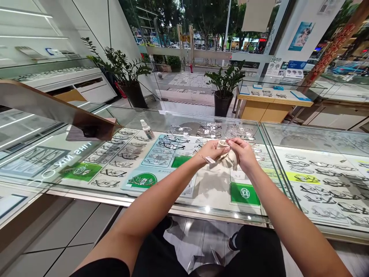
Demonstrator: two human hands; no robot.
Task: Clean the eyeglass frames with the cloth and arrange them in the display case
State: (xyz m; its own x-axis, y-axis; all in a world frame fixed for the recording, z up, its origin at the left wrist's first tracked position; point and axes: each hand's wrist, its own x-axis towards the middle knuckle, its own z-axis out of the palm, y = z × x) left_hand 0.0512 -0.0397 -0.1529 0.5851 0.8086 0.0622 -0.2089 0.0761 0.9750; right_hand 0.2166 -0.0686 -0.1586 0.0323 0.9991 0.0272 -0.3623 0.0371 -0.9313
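Note:
Above the glass display counter (pixel 213 196), both of my hands are closed around a cream cloth (pixel 230 161), which hangs down in folds between them. My left hand (pixel 210 149) pinches the cloth's left side. A small white tag (pixel 209 159) on a thin dark piece, perhaps part of an eyeglass frame, sticks out beneath that hand. From the other side, my right hand (pixel 242 153) grips the cloth with thumb and fingers close to the left fingertips. Whatever lies inside the folds is hidden.
A white spray bottle (pixel 147 130) stands on the counter to the left. Rows of eyeglasses (pixel 121 156) lie under the glass. A brown-framed mirror or panel (pixel 95 125) leans in from the left. Potted plants (pixel 223 94) stand beyond, by the glass doors.

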